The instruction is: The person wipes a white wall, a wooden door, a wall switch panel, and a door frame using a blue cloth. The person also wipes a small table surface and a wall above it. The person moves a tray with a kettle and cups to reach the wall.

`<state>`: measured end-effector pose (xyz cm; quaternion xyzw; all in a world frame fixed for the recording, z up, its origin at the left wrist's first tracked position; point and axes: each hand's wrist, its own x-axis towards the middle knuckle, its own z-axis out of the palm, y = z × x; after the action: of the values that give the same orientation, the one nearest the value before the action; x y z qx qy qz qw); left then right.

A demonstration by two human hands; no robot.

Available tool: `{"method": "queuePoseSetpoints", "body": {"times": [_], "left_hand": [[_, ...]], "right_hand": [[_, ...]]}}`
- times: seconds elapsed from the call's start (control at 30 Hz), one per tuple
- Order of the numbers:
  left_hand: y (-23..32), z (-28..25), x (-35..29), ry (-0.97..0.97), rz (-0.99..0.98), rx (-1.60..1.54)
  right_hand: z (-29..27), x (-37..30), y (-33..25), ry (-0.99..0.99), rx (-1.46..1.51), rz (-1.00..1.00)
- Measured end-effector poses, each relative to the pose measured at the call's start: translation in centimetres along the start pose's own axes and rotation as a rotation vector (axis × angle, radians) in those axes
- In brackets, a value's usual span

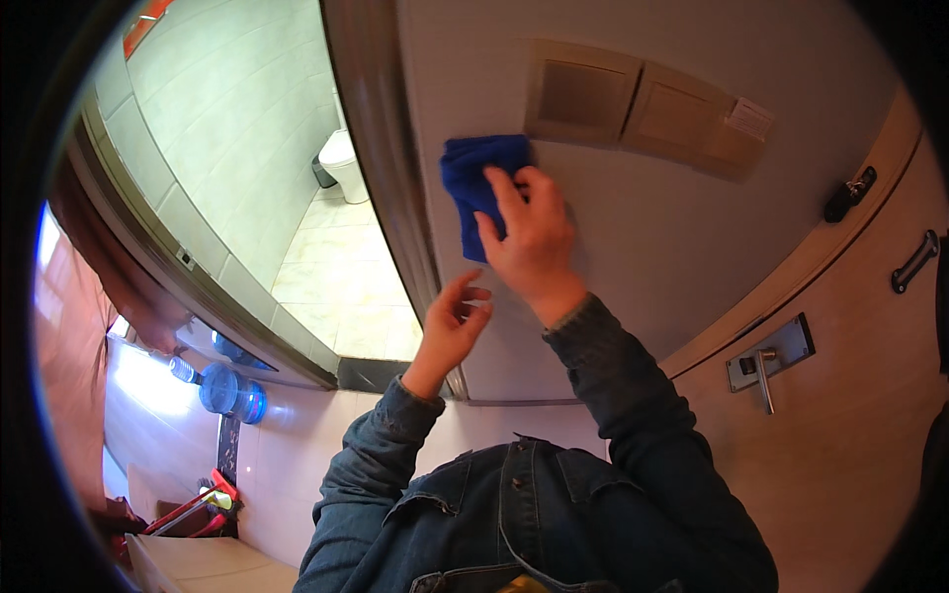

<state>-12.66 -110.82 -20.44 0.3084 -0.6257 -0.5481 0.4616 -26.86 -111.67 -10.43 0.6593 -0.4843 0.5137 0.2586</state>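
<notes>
Head view: blue cloth (pixel 481 178) under right hand (pixel 534 242)

The cloth (pixel 481 183) lies on the wall (pixel 633 247) just left of the switch plates (pixel 647 104), under the right hand (pixel 534 237), with the doorway (pixel 297 198) further left.

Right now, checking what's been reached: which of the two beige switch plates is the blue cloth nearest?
The left plate: the blue cloth under the right hand meets its lower corner.
</notes>
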Motion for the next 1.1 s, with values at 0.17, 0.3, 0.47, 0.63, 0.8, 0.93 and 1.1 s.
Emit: {"method": "queuePoseSetpoints", "body": {"times": [0.17, 0.3, 0.47, 0.63, 0.8, 0.93, 1.1], "left_hand": [[1.0, -4.7, 0.7, 0.187, 0.122, -0.073], [0.2, -5.5, 0.5, 0.173, 0.082, -0.022], [-1.0, -3.7, 0.1, 0.111, 0.005, -0.045], [-0.7, -0.3, 0.8, 0.025, -0.087, 0.006], [-0.7, 4.4, 2.2, -0.062, -0.103, 0.044], [-0.5, 8.3, 3.0, -0.127, -0.059, 0.038], [0.1, 12.4, 3.8, -0.187, -0.035, 0.021]], "right_hand": [[3.9, -0.8, -2.4, -0.025, 0.055, -0.073], [5.1, -3.6, -1.7, -0.069, 0.021, -0.11], [2.9, -8.3, 2.1, -0.16, 0.008, -0.094], [-4.0, -12.3, 8.7, -0.189, -0.194, 0.032], [-12.1, -14.1, 16.0, -0.03, -0.355, 0.227], [-17.2, -11.4, 20.5, 0.213, -0.292, 0.237], [-20.7, -2.5, 22.0, 0.301, -0.447, 0.094]]}}
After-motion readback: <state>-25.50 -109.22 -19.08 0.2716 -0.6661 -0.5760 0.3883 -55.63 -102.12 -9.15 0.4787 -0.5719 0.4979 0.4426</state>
